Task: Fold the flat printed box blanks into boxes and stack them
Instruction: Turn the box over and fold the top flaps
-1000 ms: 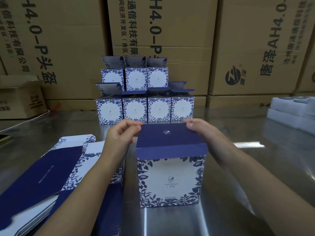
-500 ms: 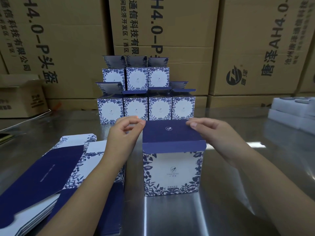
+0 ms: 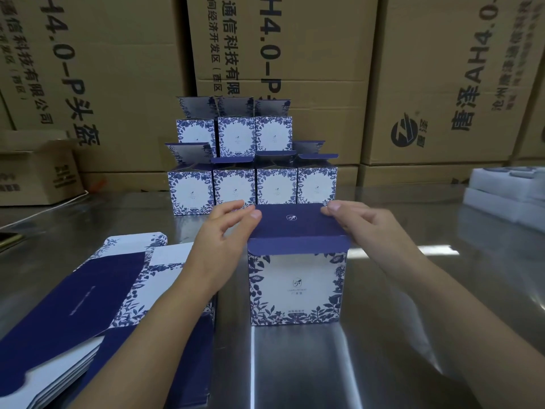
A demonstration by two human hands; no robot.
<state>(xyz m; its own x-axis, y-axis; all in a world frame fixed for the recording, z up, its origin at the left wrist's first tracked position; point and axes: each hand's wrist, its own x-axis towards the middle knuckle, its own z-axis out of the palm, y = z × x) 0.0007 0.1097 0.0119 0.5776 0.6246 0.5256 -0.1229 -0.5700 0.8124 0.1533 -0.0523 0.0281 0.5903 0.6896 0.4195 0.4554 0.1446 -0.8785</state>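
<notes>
Box has slid nearer the stack, left hand and right hand each pinching a back corner of its lid, so stacking looks next.

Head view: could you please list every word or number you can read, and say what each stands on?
"4.0-P头盔", "信科技有限公司": left carton.
"通信科技有限", "经济开发区(西区", "H4.0-P": middle carton.
"唐泽AH4.0-": right carton.
Print on the folded box, flat blanks and small carton: too small or blurred to read.
</notes>
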